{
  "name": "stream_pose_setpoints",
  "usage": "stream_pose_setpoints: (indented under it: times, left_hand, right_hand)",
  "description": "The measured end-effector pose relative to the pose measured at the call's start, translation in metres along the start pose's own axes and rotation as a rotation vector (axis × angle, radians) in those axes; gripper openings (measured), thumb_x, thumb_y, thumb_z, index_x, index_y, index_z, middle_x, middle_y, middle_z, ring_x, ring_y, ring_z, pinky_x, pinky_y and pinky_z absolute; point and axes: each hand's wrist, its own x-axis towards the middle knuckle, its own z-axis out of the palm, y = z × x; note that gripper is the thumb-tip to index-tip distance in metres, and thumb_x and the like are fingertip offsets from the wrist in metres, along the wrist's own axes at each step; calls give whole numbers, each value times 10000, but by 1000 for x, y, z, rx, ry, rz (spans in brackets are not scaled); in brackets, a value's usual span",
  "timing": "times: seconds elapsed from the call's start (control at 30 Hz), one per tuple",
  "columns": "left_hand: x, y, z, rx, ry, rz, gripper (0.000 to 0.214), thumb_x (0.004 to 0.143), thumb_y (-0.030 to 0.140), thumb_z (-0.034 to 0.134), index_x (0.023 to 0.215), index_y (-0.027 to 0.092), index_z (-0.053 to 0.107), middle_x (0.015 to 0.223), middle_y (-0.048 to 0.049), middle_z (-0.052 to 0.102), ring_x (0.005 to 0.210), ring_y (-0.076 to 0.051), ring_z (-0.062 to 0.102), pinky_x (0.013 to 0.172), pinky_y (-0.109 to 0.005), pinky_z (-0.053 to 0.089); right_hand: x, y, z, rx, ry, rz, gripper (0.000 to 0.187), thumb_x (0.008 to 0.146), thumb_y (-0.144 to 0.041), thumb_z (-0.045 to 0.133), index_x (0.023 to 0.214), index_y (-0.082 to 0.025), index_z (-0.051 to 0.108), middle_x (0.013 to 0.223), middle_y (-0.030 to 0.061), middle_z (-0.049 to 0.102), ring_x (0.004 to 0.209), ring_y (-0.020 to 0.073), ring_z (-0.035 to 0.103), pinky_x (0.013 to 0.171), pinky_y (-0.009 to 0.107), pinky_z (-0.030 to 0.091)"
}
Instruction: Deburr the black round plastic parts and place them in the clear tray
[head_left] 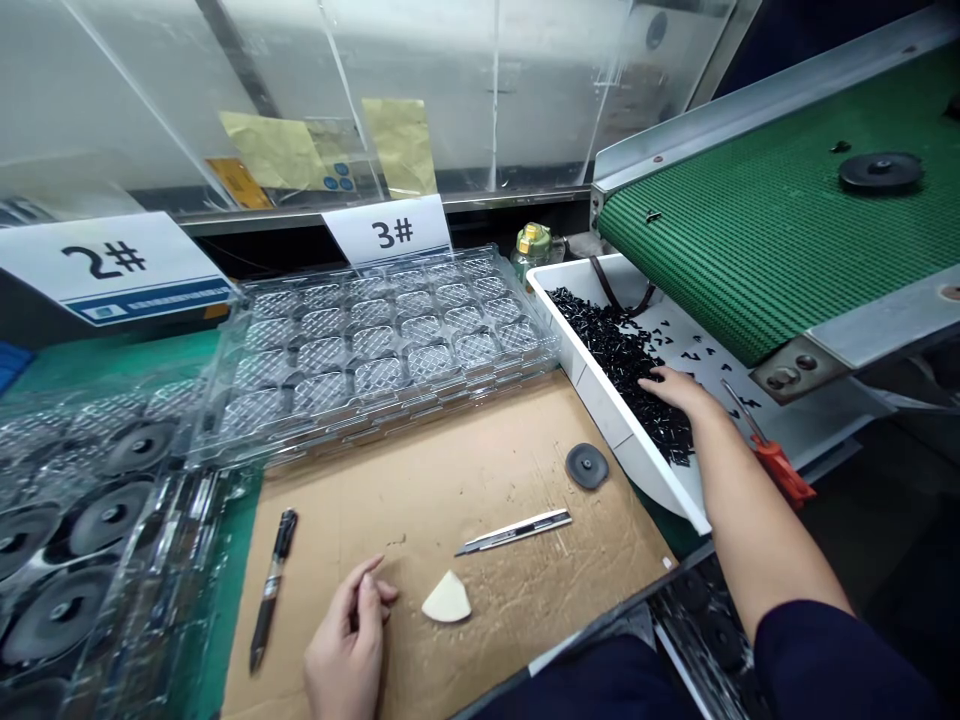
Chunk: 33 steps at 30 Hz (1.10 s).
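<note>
The right hand (675, 388), fingers spread, rests on the heap of small black plastic pieces (622, 365) in the white tray (600, 402), probably best raked gently, while the left hand (349, 640) lies loosely curled and empty on brown cardboard (450, 480).

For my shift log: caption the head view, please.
Right hand on small black parts in white bin; left hand rests on cardboard.

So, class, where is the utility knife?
In the head view, the utility knife lies centre-right on the cardboard, between the white wedge and the black disc.
</note>
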Motion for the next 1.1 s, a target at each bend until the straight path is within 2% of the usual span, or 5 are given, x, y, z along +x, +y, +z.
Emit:
stream_pose_setpoints:
  times: [0.23,0.47,0.6,0.77,1.1]
  left_hand:
    - [1,-4,2,-16,-7,18,432,842,532,425,1076,207,587,742,-7,633,632,-158,593,664,-273,494]
    - [1,-6,2,7,-5,16,429,841,531,426,1082,214,587,766,-9,645,662,-165,608,686,-280,497]
    - [1,-6,2,-1,-6,9,436,839,531,427,1088,209,583,764,-13,644,656,-169,606,682,-284,498]
    - [1,-4,2,35,5,9,416,844,524,423,1079,224,590,767,-7,647,681,-170,614,697,-284,494]
    - [0,-8,2,10,3,27,406,847,510,433,1094,225,585,757,1,647,657,-161,608,684,-275,494]
  right_hand:
    - [-8,0,7,-12,-215,-18,272,899,-322,525,1111,-155,553,1068,65,589,871,147,599,741,328,531]
    - [-15,-13,1,99,-239,-129,257,897,-316,531,1080,-137,561,1003,52,604,811,131,605,692,301,535]
    - [-16,-24,-5,161,-129,-203,275,895,-324,534,1100,-142,557,1017,54,603,832,139,605,716,316,532]
    - [-15,-24,-9,197,85,-174,292,890,-335,538,1112,-146,556,1063,62,593,903,164,595,787,364,514]
    - [-11,-23,-15,313,230,-159,249,890,-328,540,1041,-135,586,1028,53,612,891,158,604,790,356,515]
